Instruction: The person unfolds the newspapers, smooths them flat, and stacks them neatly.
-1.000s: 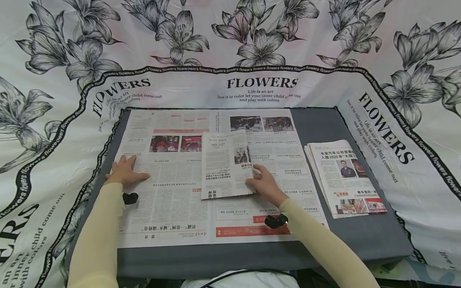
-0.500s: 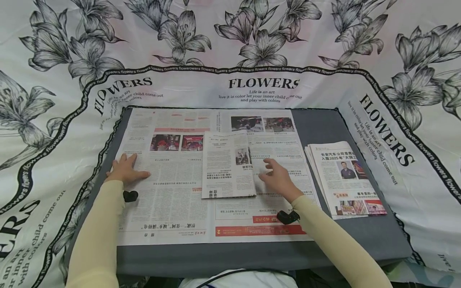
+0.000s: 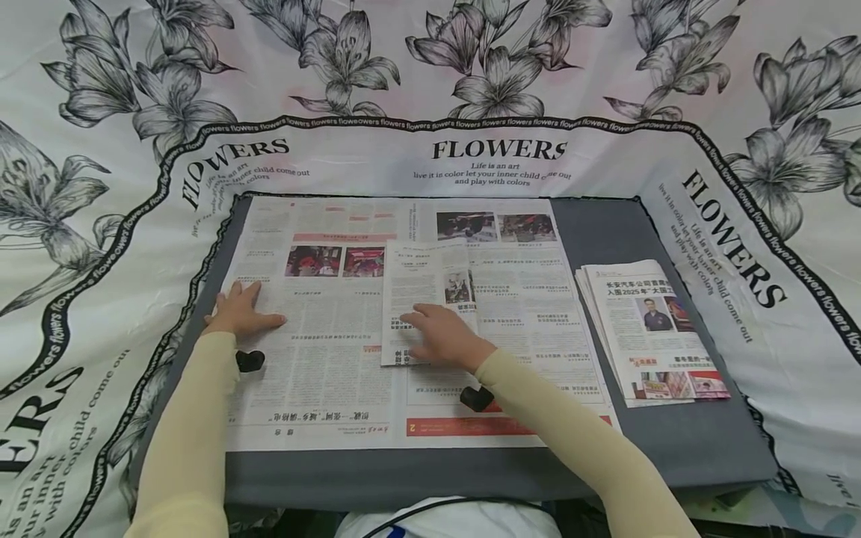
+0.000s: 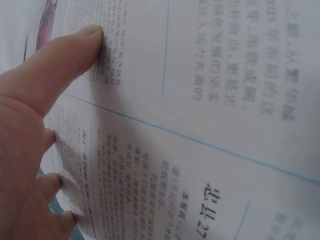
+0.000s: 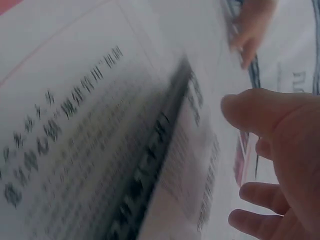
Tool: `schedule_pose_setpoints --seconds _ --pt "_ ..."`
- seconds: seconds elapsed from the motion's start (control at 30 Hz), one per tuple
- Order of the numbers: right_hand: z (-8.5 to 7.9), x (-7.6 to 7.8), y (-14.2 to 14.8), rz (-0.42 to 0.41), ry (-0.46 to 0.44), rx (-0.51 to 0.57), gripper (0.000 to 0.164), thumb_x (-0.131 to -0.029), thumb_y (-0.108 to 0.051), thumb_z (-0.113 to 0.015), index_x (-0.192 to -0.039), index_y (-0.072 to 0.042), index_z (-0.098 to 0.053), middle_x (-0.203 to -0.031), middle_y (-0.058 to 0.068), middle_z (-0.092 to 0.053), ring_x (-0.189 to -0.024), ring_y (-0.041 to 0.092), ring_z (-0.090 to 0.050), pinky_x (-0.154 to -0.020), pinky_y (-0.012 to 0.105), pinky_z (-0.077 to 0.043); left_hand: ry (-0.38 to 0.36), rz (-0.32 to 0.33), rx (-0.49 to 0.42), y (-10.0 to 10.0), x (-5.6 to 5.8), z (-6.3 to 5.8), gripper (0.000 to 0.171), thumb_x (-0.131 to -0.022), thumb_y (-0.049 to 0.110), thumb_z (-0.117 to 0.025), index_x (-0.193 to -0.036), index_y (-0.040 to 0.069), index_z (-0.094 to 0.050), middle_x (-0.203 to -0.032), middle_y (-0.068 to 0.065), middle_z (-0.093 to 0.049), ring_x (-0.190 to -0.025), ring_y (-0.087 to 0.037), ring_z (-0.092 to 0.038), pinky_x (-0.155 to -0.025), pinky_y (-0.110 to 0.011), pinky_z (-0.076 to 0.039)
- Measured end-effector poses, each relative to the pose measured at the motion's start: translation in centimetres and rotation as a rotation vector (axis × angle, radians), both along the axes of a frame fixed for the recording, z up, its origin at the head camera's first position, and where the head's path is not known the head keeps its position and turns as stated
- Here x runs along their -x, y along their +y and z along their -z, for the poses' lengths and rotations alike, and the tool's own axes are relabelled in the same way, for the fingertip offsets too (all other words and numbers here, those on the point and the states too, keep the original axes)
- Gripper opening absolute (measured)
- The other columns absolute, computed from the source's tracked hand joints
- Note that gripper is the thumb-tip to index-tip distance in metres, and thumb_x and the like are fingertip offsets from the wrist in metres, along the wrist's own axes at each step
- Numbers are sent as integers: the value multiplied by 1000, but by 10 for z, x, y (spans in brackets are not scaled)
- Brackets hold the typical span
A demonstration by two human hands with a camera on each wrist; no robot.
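A large newspaper sheet (image 3: 316,366) lies spread on the grey table. On its middle sits a smaller folded newspaper piece (image 3: 410,280) with a small photo on its face. My left hand (image 3: 241,312) rests with spread fingers on the large sheet's left side; the left wrist view shows its thumb (image 4: 75,55) stretched over the print. Over the folded piece is my right hand (image 3: 444,336), fingers extended and partly covering its lower half. In the right wrist view the folded piece's edge (image 5: 172,130) stands a little raised beside the thumb (image 5: 245,107), with nothing between the fingers.
A stack of folded newspapers (image 3: 652,336) lies at the table's right side. Grey table surface (image 3: 403,474) shows along the front. A white flower-printed cloth (image 3: 498,161) surrounds the table at the back and sides. Each wrist carries a small black camera (image 3: 476,398).
My right hand has let go of the folded piece's right edge, lifted off to the right, then moved left over the piece. The left hand has stayed in place.
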State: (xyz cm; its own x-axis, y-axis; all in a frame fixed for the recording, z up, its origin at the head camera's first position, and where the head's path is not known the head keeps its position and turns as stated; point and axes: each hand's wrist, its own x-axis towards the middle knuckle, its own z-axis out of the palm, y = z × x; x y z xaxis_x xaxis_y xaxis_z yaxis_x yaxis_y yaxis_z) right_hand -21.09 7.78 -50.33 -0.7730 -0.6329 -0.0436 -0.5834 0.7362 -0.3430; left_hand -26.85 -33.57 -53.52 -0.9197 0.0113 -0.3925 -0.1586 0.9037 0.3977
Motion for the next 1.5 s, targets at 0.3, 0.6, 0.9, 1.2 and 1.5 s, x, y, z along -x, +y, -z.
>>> schedule_pose_setpoints --seconds 0.3,0.6,0.9,1.2,1.5 --pt "16 -7 -22 -31 -6 -97 61 -84 -22 -81 -141 -15 -60 -142 16 -59 -131 34 -57 -111 50 -47 8 1 0 3 6 1 115 -84 59 -74 -163 4 -11 -164 -38 5 -146 -69 6 -103 -91 -7" --pt "22 -13 -20 -43 -3 -72 55 -85 -15 -78 -138 -16 -62 -138 14 -61 -126 31 -58 -107 47 -49 17 -1 1 7 3 -3 114 -84 57 -75 -162 2 -12 -164 -39 3 -146 -69 5 -103 -91 -7" --pt "23 -15 -18 -67 -16 -38 50 -90 -12 -74 -138 -13 -62 -135 13 -64 -129 31 -59 -111 45 -47 23 1 2 6 1 -2 113 -84 56 -74 -162 2 -13 -163 -39 2 -146 -69 3 -102 -91 -8" --pt "16 -16 -19 -58 -41 0 43 -99 -10 -63 -142 -12 -59 -135 8 -68 -123 26 -66 -104 41 -53 11 -17 -4 5 0 -2 115 -84 57 -75 -162 3 -11 -164 -39 5 -146 -69 7 -102 -91 -5" --pt "3 -11 -13 1 -65 98 57 -100 6 -54 -153 -14 -47 -144 9 -62 -126 26 -64 -106 39 -53 -4 -23 -19 2 -1 -1 115 -85 56 -75 -163 3 -9 -164 -38 8 -146 -68 11 -102 -91 -2"
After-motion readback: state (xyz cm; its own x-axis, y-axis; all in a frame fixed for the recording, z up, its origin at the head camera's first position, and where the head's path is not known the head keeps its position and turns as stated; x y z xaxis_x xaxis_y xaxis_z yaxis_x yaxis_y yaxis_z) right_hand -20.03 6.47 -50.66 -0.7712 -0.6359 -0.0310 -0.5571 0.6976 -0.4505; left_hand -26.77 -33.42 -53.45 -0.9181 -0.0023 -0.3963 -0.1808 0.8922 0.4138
